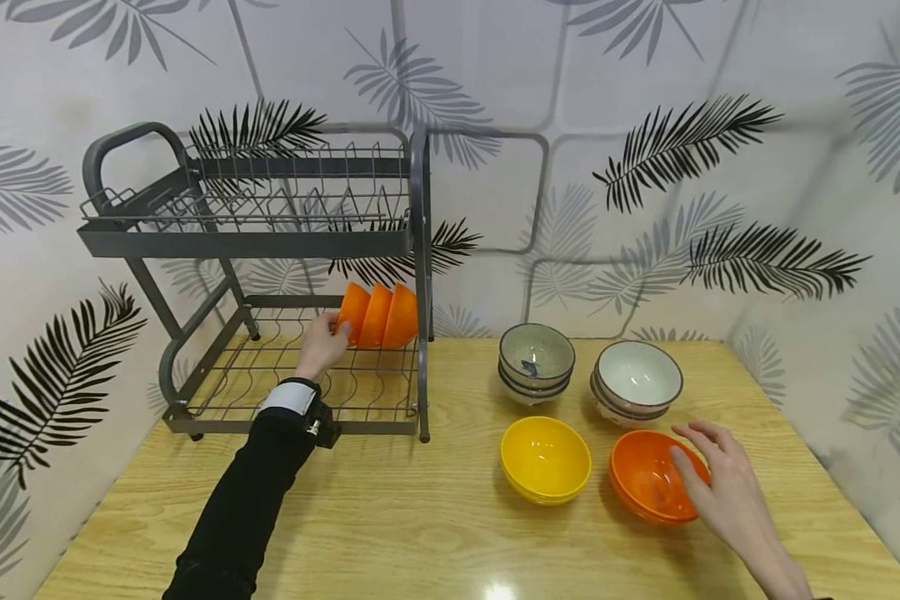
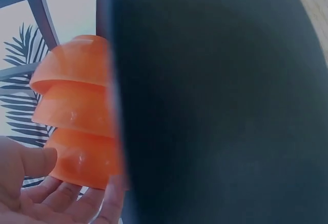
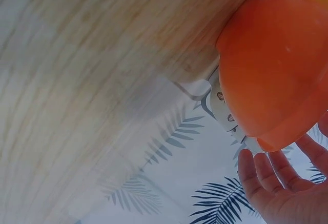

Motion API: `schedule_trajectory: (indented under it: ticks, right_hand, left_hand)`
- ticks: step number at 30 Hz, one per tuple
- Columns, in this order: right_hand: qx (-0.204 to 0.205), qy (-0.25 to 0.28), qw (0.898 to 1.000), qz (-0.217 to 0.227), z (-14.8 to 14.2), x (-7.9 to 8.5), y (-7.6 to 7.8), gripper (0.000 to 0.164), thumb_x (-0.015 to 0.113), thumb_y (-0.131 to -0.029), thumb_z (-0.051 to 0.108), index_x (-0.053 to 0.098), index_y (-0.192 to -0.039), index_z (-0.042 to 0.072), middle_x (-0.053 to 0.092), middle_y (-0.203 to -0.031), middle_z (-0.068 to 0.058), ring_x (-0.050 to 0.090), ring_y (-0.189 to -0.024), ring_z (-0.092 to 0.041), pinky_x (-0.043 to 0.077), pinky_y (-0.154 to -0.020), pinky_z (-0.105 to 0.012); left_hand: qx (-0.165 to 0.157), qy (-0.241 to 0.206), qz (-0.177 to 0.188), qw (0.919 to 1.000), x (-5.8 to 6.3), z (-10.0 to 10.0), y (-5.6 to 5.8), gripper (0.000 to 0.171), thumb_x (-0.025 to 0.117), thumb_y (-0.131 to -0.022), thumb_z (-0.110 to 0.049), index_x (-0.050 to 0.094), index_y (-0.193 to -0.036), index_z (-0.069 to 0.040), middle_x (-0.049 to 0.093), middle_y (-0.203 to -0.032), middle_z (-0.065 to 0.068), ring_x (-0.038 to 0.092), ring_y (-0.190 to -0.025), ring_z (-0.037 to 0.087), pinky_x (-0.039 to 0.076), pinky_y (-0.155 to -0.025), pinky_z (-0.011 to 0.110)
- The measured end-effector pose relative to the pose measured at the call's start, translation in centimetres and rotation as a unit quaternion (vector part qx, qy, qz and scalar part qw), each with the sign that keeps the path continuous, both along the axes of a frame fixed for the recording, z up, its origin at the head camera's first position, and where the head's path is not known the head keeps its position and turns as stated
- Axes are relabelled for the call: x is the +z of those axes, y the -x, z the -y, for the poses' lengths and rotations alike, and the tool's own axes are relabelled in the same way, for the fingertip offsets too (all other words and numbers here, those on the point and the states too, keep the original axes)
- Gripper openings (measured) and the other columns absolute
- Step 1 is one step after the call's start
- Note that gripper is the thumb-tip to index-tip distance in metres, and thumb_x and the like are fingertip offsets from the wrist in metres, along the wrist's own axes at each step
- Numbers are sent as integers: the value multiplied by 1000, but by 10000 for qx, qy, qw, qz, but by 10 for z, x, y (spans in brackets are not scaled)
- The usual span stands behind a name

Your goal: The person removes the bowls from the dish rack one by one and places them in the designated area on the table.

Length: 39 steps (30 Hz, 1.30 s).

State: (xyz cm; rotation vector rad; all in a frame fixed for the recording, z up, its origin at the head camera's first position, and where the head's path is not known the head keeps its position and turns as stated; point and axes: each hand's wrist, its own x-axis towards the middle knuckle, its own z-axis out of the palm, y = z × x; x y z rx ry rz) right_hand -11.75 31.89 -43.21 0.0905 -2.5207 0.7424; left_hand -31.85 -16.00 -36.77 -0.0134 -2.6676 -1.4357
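In the head view, my left hand is at the left end of a row of orange bowls standing on edge in the rack's lower tier. Its thumb and fingers pinch the nearest orange bowl; a dark blurred shape covers much of the left wrist view. My right hand is spread at the right side of a stack of orange bowls on the table. Its thumb reaches over the rim, and the fingers are extended beside the stack; whether they touch it I cannot tell.
A dark two-tier dish rack stands at left, its upper tier of bare wire. Yellow bowls sit left of the orange stack. Behind are stacked grey bowls and stacked white bowls with dark rims. A patterned wall closes the back.
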Motion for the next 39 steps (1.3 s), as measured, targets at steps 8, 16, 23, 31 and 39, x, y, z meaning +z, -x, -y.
schedule_trajectory:
  ticks: [8, 16, 23, 31, 39]
  right_hand:
    - [-14, -22, 10000, 39, 1, 1, 1, 29, 62, -98, 9, 64, -122, -6, 53, -127, -30, 46, -117, -50, 38, -92, -66]
    - [-1, -5, 10000, -18, -1, 0, 1, 29, 64, -97, 8, 65, -121, -6, 54, -127, -30, 46, -118, -49, 37, -94, -66]
    - [-11, -9, 10000, 40, 1, 0, 1, 28, 63, -97, 8, 64, -121, -7, 53, -127, -31, 46, -117, -50, 38, -93, -66]
    - [-22, 22, 10000, 81, 0, -1, 0, 29, 63, -97, 9, 64, -122, -6, 53, -127, -30, 46, -117, -50, 39, -92, -65]
    - [-9, 44, 10000, 80, -1, 1, 0, 29, 62, -99, 11, 64, -122, -6, 53, -128, -30, 46, -117, -50, 38, -92, -65]
  left_hand:
    - [417, -331, 10, 9986, -2, 2, 4, 37, 40, -107, -7, 52, -136, 12, 58, -132, 32, 57, -119, 41, 49, -96, 43]
    - [656, -1415, 202, 9876, 2, 7, 0, 39, 44, -108, -12, 51, -141, 7, 58, -139, 28, 60, -116, 34, 52, -66, 15]
    - [608, -2034, 389, 9764, 2, 14, -5, 41, 43, -108, -16, 48, -143, 5, 55, -144, 25, 57, -125, 33, 55, -69, 11]
    - [867, -1996, -121, 9760, 3, 14, -13, 36, 43, -108, -16, 54, -136, 4, 61, -135, 24, 61, -104, 24, 54, -69, 14]
    - [1141, -2137, -635, 9681, 6, 9, -30, 36, 44, -108, -17, 54, -135, 5, 62, -135, 23, 62, -117, 33, 51, -68, 8]
